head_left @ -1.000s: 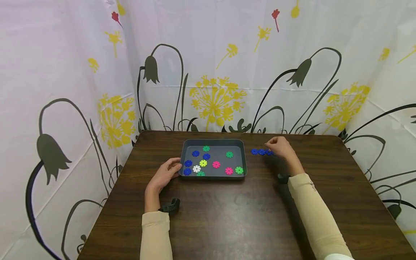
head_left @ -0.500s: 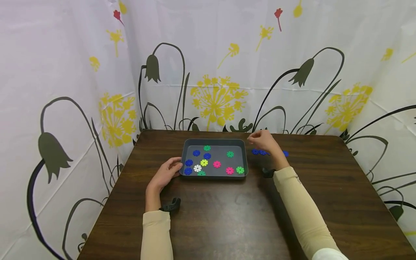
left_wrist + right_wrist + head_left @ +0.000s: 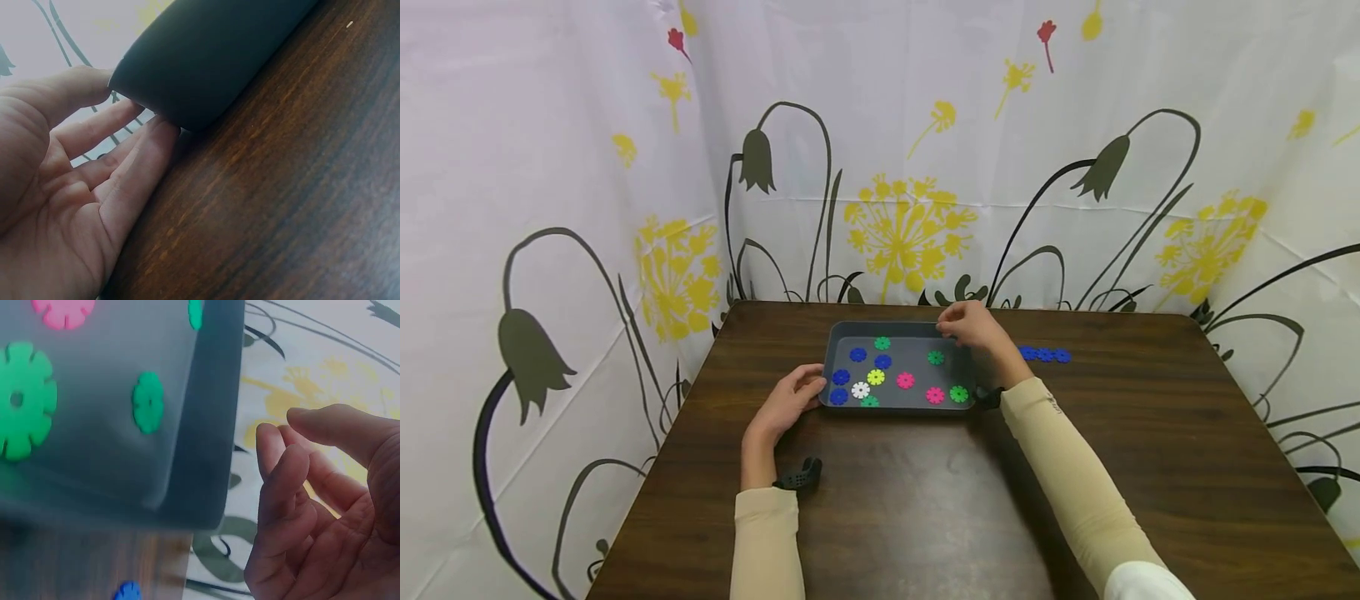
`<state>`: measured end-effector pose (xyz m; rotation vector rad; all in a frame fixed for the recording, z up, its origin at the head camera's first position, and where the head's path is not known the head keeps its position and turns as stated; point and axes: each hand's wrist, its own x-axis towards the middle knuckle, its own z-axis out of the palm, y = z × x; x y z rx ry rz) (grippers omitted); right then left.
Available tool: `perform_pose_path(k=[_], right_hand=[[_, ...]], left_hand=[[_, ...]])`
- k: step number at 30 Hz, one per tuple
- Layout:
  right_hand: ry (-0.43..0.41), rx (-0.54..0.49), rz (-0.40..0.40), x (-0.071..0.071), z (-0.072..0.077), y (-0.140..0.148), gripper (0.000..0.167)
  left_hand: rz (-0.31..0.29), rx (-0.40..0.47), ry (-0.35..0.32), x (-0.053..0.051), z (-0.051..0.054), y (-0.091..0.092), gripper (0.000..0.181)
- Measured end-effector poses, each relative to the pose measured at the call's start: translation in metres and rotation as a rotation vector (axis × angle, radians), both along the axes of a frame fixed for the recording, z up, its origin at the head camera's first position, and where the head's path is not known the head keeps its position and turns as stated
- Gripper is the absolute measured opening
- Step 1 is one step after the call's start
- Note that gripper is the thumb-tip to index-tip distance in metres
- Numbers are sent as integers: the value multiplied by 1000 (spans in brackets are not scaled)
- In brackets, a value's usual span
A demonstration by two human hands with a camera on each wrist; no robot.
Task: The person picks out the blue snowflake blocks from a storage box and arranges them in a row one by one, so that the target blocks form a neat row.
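My left hand [image 3: 781, 408] touches the left side of a dark grey tray [image 3: 898, 409] with its fingertips. In the left wrist view its thumb meets the rim and the other fingers reach the outer wall, fairly straight. Notched flower-shaped discs lie scattered in the tray: several blue and green, pink ones [image 3: 906, 380], a yellow one [image 3: 876, 377] and a white one [image 3: 861, 390]. Over the tray's back right corner hovers my right hand [image 3: 976, 327], fingers loosely bent; the right wrist view shows nothing between thumb and fingers. A green disc [image 3: 936, 357] lies just below it.
Blue discs [image 3: 1045, 355] form a row on the brown table [image 3: 910, 508] right of the tray, partly hidden by my right forearm. Behind the table hangs a white curtain [image 3: 850, 83] with printed flowers.
My right hand has moved left, from the row of blue discs to over the tray's back right corner. My left hand stays at the tray's left side.
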<state>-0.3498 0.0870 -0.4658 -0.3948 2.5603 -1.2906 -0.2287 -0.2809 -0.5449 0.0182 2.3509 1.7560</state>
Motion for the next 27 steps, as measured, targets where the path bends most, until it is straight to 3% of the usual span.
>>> perform_pose_path(k=[9, 17, 27], right_hand=[[-22, 27, 52, -6, -9, -33, 26], [-28, 56, 48, -11, -21, -54, 25], [-78, 84, 140, -13, -32, -73, 21]], left_hand=[[-8, -5, 24, 0, 0, -1, 57], [3, 0, 16, 2, 1, 0, 56], [1, 8, 14, 2, -2, -1, 56]])
